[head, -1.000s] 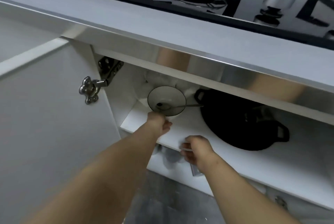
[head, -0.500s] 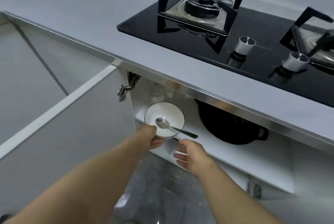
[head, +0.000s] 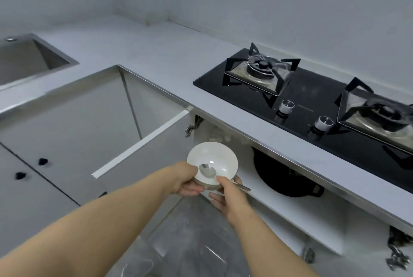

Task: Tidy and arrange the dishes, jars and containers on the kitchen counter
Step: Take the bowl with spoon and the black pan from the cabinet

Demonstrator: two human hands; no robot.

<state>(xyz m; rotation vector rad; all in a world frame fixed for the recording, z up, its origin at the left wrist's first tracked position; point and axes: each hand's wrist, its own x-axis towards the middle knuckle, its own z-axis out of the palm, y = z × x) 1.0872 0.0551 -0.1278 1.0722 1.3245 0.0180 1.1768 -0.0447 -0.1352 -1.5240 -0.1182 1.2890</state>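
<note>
Carrying step, apparently: bowl (head: 212,158) with spoon (head: 207,169) held below-left of the hob (head: 312,100). Your left hand (head: 188,184) grips the rim; your right hand (head: 229,202) pinches the spoon handle. Next, set it level beside the hob.

Both bare forearms extend from the lower edge of the view toward the bowl (head: 214,157), the left one coming in from the bowl's near-left and the right one from its near-right. The left grip (head: 186,180) holds the bowl's near-left rim, thumb on top and fingers curled beneath. The right grip (head: 229,200) pinches the handle of the spoon (head: 207,170) at the bowl's near rim, thumb on top, and its remaining fingers are loosely curled below the bowl.
</note>
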